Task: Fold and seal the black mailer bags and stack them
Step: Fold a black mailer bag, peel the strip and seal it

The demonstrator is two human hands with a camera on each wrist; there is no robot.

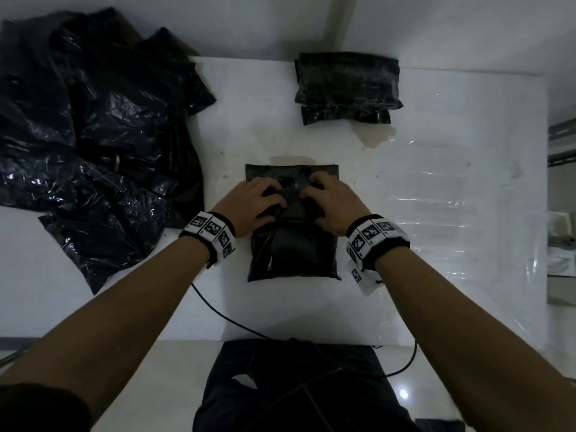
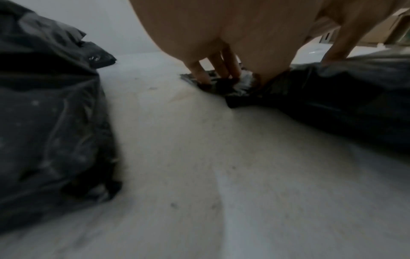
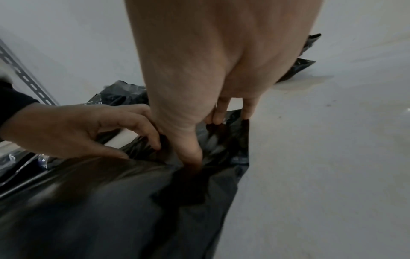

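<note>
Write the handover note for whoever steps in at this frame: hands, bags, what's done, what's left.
Left hand: grips the mailer bag at its flap end, fingers curled into the film.
Right hand: the same, beside the left.
Mailer bag: at table centre, flap end flat on the far side, not folded over yet.
Done: a stack of sealed bags at the far edge, count unclear.
Left: fold and seal this bag, stack it, then work through the loose pile of bags at far left.
</note>
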